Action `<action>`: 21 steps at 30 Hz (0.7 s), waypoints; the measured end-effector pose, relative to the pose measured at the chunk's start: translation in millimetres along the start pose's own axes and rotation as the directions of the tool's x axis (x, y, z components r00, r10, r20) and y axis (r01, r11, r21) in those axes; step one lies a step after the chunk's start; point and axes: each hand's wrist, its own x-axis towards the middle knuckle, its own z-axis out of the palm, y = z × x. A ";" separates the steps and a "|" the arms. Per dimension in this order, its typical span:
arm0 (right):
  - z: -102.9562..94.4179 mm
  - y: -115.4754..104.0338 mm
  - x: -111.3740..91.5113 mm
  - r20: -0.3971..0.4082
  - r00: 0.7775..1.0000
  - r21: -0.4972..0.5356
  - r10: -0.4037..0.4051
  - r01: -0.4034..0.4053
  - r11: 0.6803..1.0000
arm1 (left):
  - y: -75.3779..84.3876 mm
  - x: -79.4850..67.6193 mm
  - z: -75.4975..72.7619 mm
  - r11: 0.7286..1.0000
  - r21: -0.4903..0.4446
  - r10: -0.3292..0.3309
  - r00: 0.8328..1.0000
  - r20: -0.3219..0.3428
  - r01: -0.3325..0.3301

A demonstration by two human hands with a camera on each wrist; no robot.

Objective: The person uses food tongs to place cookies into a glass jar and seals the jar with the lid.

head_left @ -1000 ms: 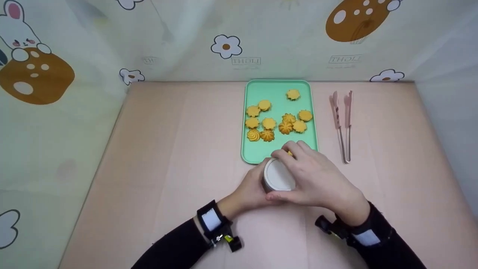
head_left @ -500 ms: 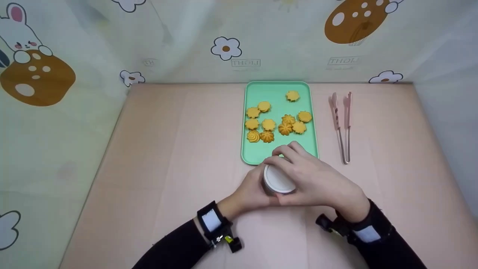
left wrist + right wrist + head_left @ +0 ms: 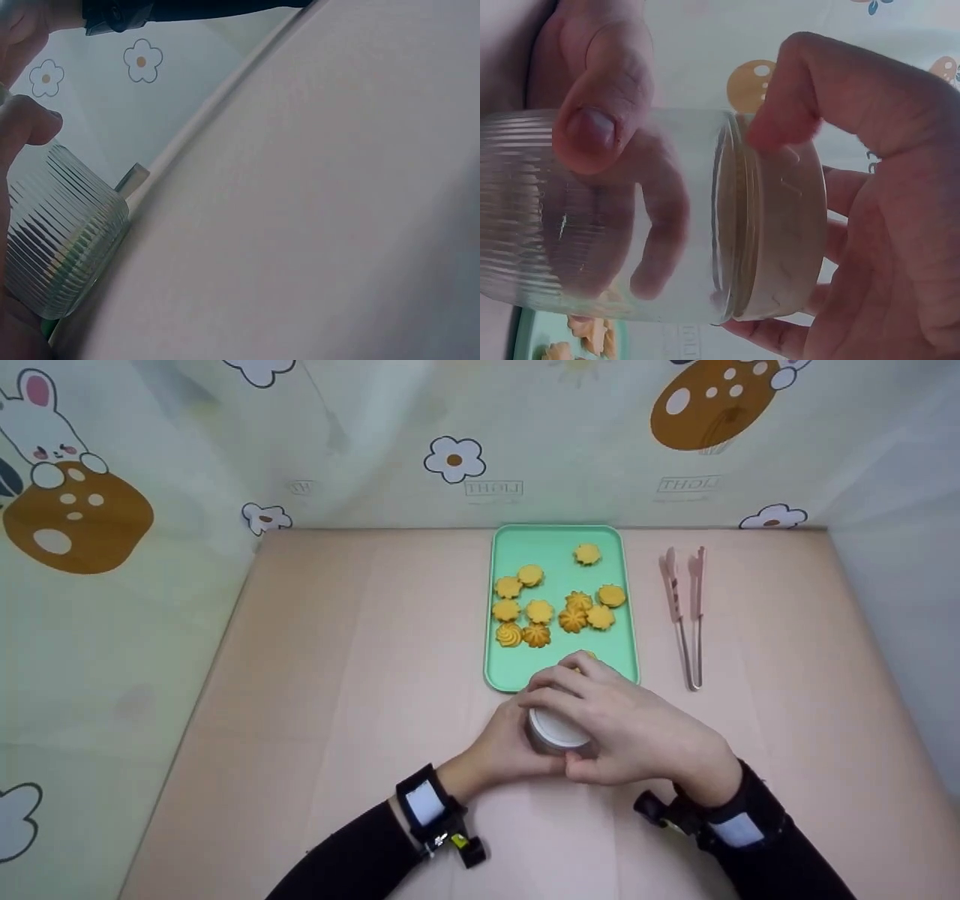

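Note:
A clear glass jar with a ribbed lower body stands between my two hands. Its round whitish lid sits at the jar's mouth and is partly covered by fingers. My left hand grips the jar's body, its thumb across the glass, and its other fingers show through the wall in the right wrist view. Around the lid my right hand curls, thumb on the near side and fingers on the far side. In the left wrist view the ribbed glass is close to the tabletop.
A green tray of flower-shaped cookies lies just beyond the hands, and the right hand covers its near corner. To its right lie tongs with pink tips. A patterned curtain rises at the table's back edge.
My right hand has turned anticlockwise around the lid, its fingers sliding left and nearer and its thumb shifting right. The left hand has kept its place on the jar.

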 end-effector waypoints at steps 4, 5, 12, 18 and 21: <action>-0.6 -2.8 -0.4 -0.048 0.998 -0.020 0.050 -0.051 0.998 | -1.5 0.0 -1.5 0.999 0.048 -0.017 1.000 0.003 0.017; -1.0 -3.9 -0.2 -0.068 0.995 -0.042 0.078 -0.081 0.996 | -1.7 0.5 -1.9 0.998 0.056 -0.017 1.000 0.002 0.017; -2.3 -9.7 0.1 -0.183 0.954 -0.138 0.237 -0.263 0.955 | -3.0 3.0 -1.7 1.000 0.024 0.009 1.000 0.001 -0.009; -0.3 -11.4 -1.2 -0.159 0.947 -0.146 0.278 -0.301 0.942 | -2.1 2.3 -1.1 0.999 0.046 0.009 1.000 -0.010 -0.009; -0.5 -11.4 -1.3 -0.151 0.945 -0.149 0.289 -0.311 0.939 | -1.2 2.0 -1.2 0.999 0.041 0.002 1.000 -0.008 -0.001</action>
